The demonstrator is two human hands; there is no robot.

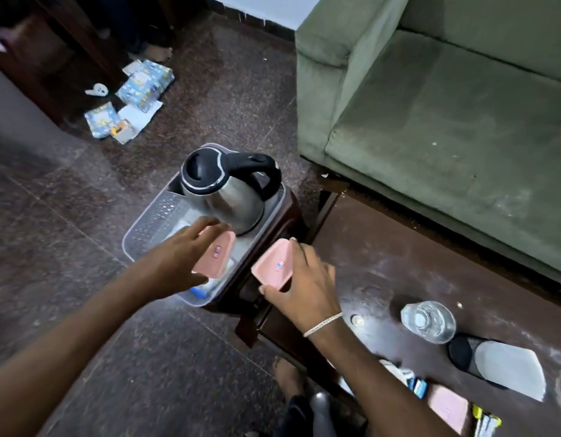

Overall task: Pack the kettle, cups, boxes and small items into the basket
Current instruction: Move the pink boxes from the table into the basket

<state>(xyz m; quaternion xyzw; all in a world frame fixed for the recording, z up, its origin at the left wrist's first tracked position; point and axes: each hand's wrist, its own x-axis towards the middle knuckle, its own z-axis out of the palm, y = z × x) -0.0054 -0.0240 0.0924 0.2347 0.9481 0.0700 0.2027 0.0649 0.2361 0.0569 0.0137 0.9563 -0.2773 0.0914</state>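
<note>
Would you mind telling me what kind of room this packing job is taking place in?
Most likely a home living room. A green upholstered sofa stands beside a low dark wooden table, the floor is polished stone tile, and an electric kettle sits in a clear plastic basket on a small stool.

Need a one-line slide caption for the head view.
Each hand holds a pink box, left over the basket beside the kettle, right alongside.

A green sofa [446, 105] stands on dark speckled stone floor [146, 342], beside a dusty dark wooden table [383, 263]
</note>
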